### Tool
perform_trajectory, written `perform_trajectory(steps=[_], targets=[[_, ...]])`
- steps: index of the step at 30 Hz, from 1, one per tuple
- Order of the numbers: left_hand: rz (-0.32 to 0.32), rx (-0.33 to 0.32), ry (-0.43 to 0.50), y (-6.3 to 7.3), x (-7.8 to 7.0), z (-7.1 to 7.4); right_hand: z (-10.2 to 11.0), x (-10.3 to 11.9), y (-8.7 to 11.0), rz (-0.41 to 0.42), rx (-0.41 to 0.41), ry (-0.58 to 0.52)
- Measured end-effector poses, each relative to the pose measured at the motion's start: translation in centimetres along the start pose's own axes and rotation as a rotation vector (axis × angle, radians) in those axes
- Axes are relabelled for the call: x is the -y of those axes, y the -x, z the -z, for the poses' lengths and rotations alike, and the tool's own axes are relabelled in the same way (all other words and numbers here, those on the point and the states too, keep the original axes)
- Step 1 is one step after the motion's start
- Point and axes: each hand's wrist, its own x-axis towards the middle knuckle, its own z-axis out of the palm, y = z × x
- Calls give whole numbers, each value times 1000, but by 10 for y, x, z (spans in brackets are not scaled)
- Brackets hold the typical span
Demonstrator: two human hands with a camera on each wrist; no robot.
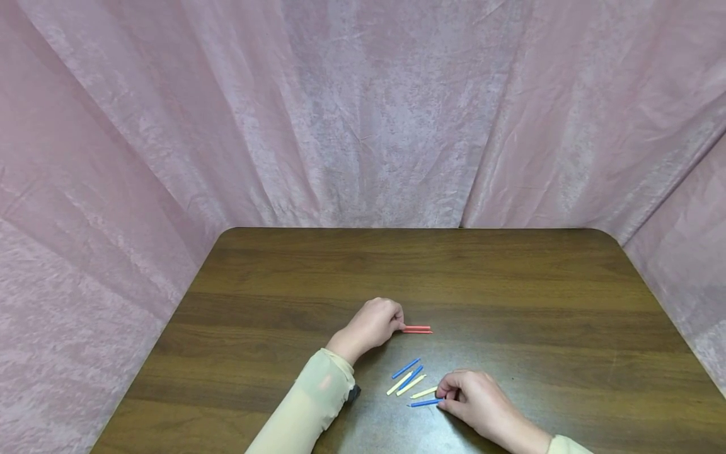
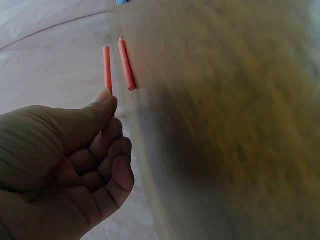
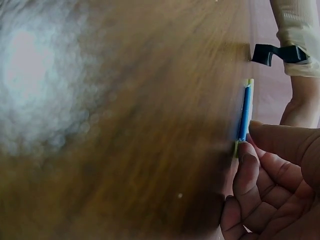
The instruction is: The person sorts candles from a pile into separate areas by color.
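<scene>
My left hand (image 1: 371, 323) pinches one thin red candle (image 2: 107, 67) between thumb and forefinger, its far end sticking out past the fingertips. A second red candle (image 2: 127, 65) with a short wick lies on the table right beside it. Nearer the body, my right hand (image 1: 476, 400) pinches the end of a blue candle (image 1: 425, 403) between thumb and finger, low over the tabletop. A pale yellow candle (image 1: 422, 393) lies just behind that blue one, with one end at the right fingers.
Between the hands lie more loose candles: a blue candle (image 1: 405, 368) at the back, another blue candle (image 1: 415, 372) and two yellow candles (image 1: 399, 383) close together. All rest on a brown wooden table (image 1: 510, 271). Pink curtains (image 1: 368, 113) hang behind it and at both sides.
</scene>
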Motion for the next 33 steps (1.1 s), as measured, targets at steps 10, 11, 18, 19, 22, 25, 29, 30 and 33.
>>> perform_trajectory(steps=[10, 11, 18, 19, 22, 25, 29, 30, 33], targets=[[20, 29, -24, -5, 1, -3, -1, -1, 0, 23, 10, 21], [21, 31, -24, -6, 1, -3, -1, -1, 0, 26, 11, 22], [18, 36, -31, -8, 2, -4, -1, -1, -1, 24, 11, 21], [15, 34, -30, -8, 2, -4, 0, -1, -1, 25, 11, 23], [7, 27, -36, -7, 2, -3, 0, -1, -1, 26, 12, 30], [6, 26, -44, -7, 2, -3, -1, -1, -1, 23, 12, 34], [8, 30, -48, -7, 2, -3, -2, -1, 0, 24, -2, 46], [9, 31, -48, -7, 2, -3, -2, 0, -1, 27, -6, 51], [11, 36, -49, -7, 2, -3, -3, 0, -1, 34, -17, 60]])
